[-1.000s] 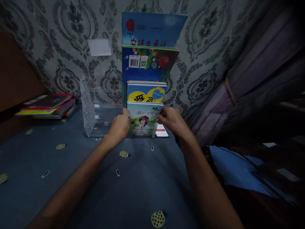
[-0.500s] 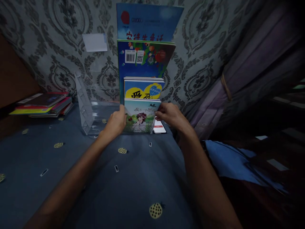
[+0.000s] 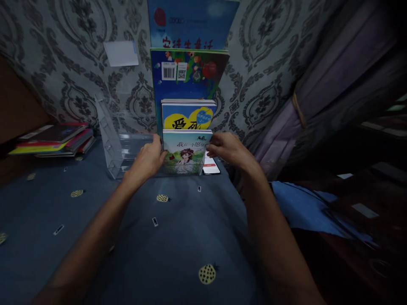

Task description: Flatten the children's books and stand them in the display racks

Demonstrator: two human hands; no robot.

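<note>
Pinching the front book (image 3: 185, 156) between left hand (image 3: 144, 159) and right hand (image 3: 227, 150), each grip closed on a side edge, works best with even pressure, so it stands upright between them, the yellow book (image 3: 187, 118) just beyond.

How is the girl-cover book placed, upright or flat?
Upright: the book stands in the front slot of the clear rack, cover facing out, left hand and right hand holding its side edges.
</note>
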